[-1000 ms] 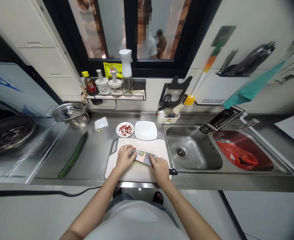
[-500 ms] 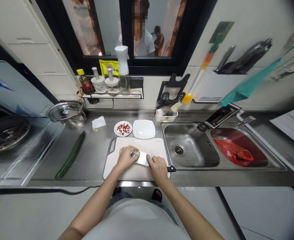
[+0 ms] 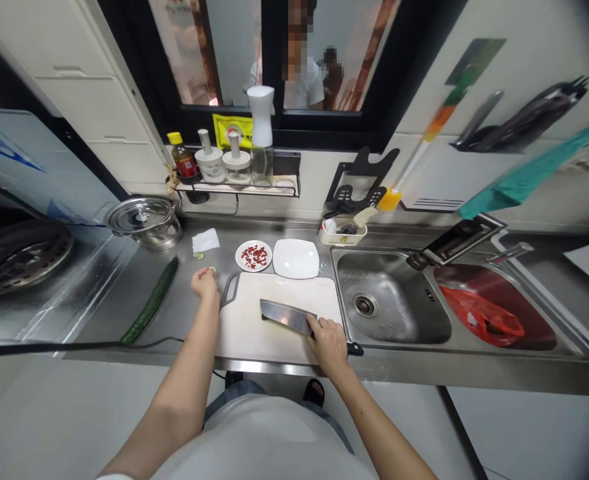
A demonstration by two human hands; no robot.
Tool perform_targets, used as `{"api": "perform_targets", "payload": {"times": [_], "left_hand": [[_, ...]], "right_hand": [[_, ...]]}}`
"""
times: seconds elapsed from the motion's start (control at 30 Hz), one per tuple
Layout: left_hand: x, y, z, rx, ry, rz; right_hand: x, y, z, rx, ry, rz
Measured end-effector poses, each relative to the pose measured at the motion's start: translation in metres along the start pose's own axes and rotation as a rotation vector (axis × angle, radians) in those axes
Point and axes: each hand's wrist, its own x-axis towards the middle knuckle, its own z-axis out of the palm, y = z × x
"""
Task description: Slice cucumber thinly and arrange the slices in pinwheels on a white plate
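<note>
My left hand (image 3: 205,285) is closed, held over the counter just left of the cutting board (image 3: 239,340). At its fingertips shows a small pale-green cucumber piece (image 3: 213,269). Another such scrap (image 3: 199,256) lies nearby, in front of a white paper (image 3: 205,240). My right hand (image 3: 327,341) grips a cleaver (image 3: 287,317), its blade pointing left across the white board. A dark green bit peeks out under the blade's tip; the rest there is hidden. A whole cucumber (image 3: 151,303) rests on the counter farther left.
Behind the board stand a plate of chopped red pieces (image 3: 254,256) and a white plate (image 3: 296,259). A lidded steel pot (image 3: 147,223) is at the back left. To the right is a double sink (image 3: 389,300) with a red bag (image 3: 484,320). A dark cable (image 3: 74,348) crosses the left front.
My left hand has moved from the board leftward to the counter, carrying the small pale-green piece. My right hand stays on the cleaver over the board. The view has shifted slightly.
</note>
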Motion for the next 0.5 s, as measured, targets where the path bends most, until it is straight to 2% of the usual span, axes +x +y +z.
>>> {"api": "perform_targets", "payload": {"times": [0.1,0.2,0.5], "left_hand": [[0.029,0.001,0.005,0.013,0.061,-0.03],[0.052,0.001,0.009,0.049,0.06,-0.047],[0.112,0.013,0.016,0.198,-0.116,0.056]], "right_hand": [[0.0,0.004,0.002,0.016,-0.004,0.022],[-0.001,0.007,0.003,0.033,0.002,0.049],[-0.004,0.011,0.002,0.093,0.022,0.12]]}}
